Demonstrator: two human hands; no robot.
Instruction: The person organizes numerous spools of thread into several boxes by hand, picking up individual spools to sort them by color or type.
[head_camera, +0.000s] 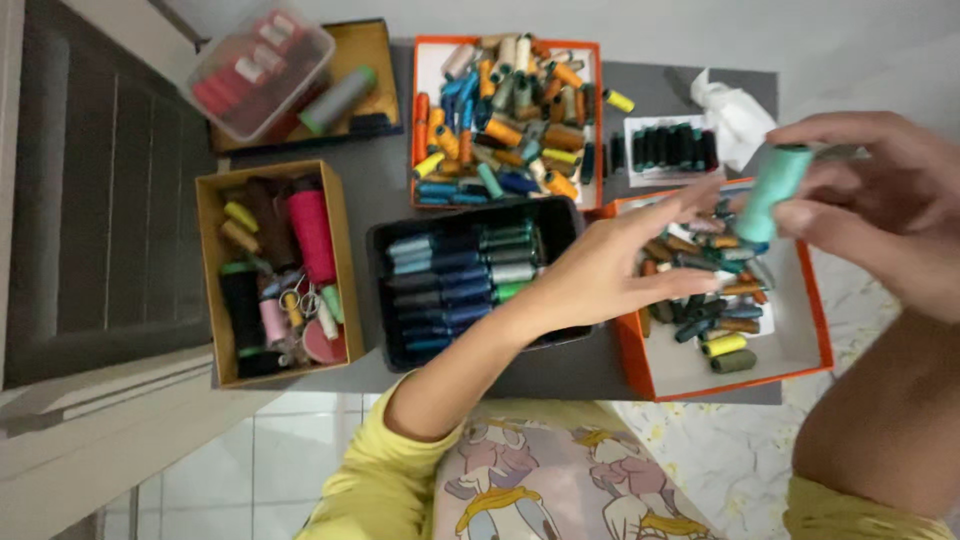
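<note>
Nearest, at the table's (560, 375) front right corner, the left hand (610, 265) hovers spread over an orange box (640, 360), while the right hand's (880, 205) grip pinches one mint-green spool (772, 190) above it, with four more boxes (280, 270) crowding toward the far edge.

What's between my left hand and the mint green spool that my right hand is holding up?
Nothing visible. The left hand reaches with open fingers toward the mint green spool in the right hand; only open air above the orange box separates them.
</note>
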